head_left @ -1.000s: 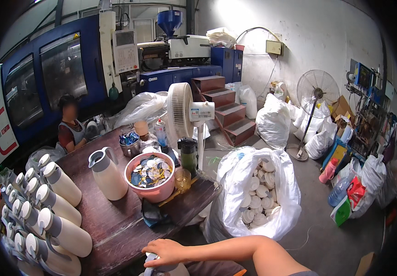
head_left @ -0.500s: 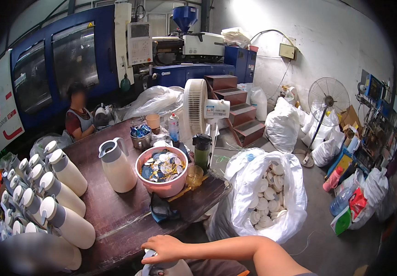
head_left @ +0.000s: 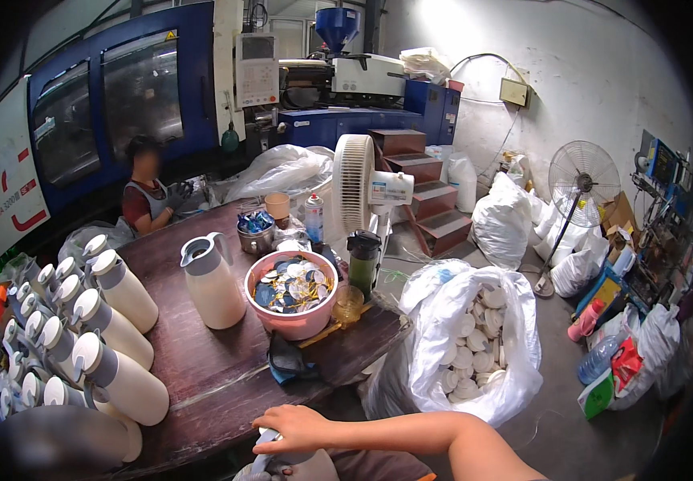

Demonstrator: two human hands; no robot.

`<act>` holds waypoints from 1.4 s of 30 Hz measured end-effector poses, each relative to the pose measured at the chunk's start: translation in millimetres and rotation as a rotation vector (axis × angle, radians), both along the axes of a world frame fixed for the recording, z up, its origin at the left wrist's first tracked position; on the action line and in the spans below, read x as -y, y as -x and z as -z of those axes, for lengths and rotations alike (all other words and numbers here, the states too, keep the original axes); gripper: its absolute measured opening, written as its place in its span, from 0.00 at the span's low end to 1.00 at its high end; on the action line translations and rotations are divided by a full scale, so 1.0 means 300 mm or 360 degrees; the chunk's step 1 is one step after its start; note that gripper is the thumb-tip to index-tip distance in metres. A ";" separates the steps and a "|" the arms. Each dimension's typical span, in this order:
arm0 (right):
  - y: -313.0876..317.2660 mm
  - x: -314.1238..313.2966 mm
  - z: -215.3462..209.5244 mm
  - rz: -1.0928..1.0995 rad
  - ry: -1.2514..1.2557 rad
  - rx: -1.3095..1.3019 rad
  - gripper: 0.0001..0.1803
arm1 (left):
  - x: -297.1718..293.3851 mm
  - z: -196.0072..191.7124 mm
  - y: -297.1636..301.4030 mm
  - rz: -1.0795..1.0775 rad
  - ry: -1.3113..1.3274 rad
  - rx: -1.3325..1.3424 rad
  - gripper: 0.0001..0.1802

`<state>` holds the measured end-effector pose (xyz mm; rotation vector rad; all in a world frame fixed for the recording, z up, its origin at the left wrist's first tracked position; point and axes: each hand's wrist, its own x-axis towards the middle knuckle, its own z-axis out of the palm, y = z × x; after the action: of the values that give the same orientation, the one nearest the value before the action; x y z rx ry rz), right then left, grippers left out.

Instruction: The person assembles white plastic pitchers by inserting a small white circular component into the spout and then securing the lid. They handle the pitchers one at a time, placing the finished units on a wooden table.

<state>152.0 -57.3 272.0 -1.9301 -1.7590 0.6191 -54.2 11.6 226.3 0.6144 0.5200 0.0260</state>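
Observation:
My right hand (head_left: 294,428) reaches in from the lower right, its fingers curled over the top of a cream jug (head_left: 311,466) with a grey collar. The jug is at the bottom edge by my lap, and most of it is cut off. A grey-and-white piece (head_left: 265,446), lid or handle, shows under my fingers. My left hand is out of the picture. On the dark table (head_left: 210,365) stands a lidless jug (head_left: 215,293) with a grey spout and handle. Beside it is a pink tub (head_left: 292,322) full of round grey and white parts.
Several lidded jugs (head_left: 130,385) crowd the table's left side. A white sack (head_left: 427,361) of round white lids (head_left: 467,357) stands right of the table. A fan (head_left: 353,184), green bottle (head_left: 362,260) and spray can (head_left: 314,216) line the far edge. A co-worker (head_left: 144,200) sits beyond.
The whole view has shifted slightly, with things appearing a little further right. My right hand stays on the jug. The co-worker's gloved hands have changed position.

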 end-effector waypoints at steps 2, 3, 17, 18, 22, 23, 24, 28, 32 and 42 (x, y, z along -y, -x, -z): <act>0.016 -0.008 0.000 -0.0005 0.0007 0.0035 0.39 | 0.015 -0.046 -0.005 -0.0011 -0.0053 -0.0020 0.23; 0.013 -0.011 -0.001 -0.0009 -0.0030 0.0045 0.39 | 0.020 -0.092 -0.028 0.0009 -0.0233 -0.0033 0.23; -0.387 -0.177 -0.176 0.0275 -0.0586 -0.0374 0.16 | 0.077 -0.230 -0.018 -0.0332 -0.0160 -0.0157 0.22; -0.458 -0.224 -0.158 0.0403 -0.0570 -0.0353 0.14 | 0.076 -0.214 -0.022 -0.0331 -0.0158 -0.0076 0.21; -0.632 -0.414 -0.153 0.0575 -0.0514 0.0430 0.14 | 0.066 -0.183 -0.049 -0.0241 -0.0330 -0.0062 0.24; -0.658 -0.457 -0.152 0.0589 -0.0332 0.0534 0.18 | 0.063 -0.172 -0.051 -0.0197 -0.0190 0.0001 0.24; -0.680 -0.487 -0.141 0.0618 -0.0283 0.0685 0.21 | 0.057 -0.172 -0.060 -0.0172 -0.0161 -0.0023 0.24; -0.737 -0.537 -0.057 0.0711 0.0022 0.0886 0.30 | 0.031 -0.154 -0.086 -0.0152 -0.0110 -0.0109 0.23; -0.728 -0.545 0.006 0.0747 -0.0511 0.0654 0.18 | 0.009 -0.142 -0.084 -0.0215 -0.0108 -0.0140 0.23; -0.796 -0.462 -0.128 0.0938 -0.1100 -0.1187 0.14 | -0.002 -0.139 -0.101 -0.0404 -0.0281 -0.0159 0.22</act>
<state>390.9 81.3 310.3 -1.3505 -0.7340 0.3606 -23.8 12.3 268.1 0.7213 0.6950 0.2853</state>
